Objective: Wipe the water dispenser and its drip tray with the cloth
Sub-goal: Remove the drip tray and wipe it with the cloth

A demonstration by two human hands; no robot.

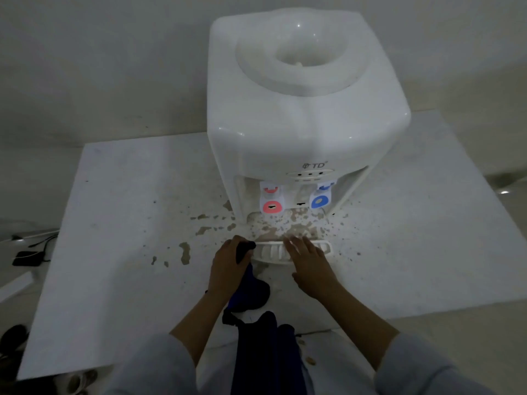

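Left hand: the left hand (228,259) has its fingers curled round a bunch of the dark blue cloth (251,289); the rest of the cloth trails down toward the person.
Right hand: the right hand (309,260) lies with fingers straight and spread on the white drip tray (269,252), holding nothing.
Drip tray: pulled out in front of the water dispenser (302,104), on the tabletop (119,223), between the hands.
Dispenser: white body stands at the back of the tabletop, with a red tap (271,207) and a blue tap (320,201).
Stains: brown splashes (205,229) cover the tabletop and the recess under the taps.
Progress: seemingly early; the tray is about to be wiped, and I judge the body and recess remain.
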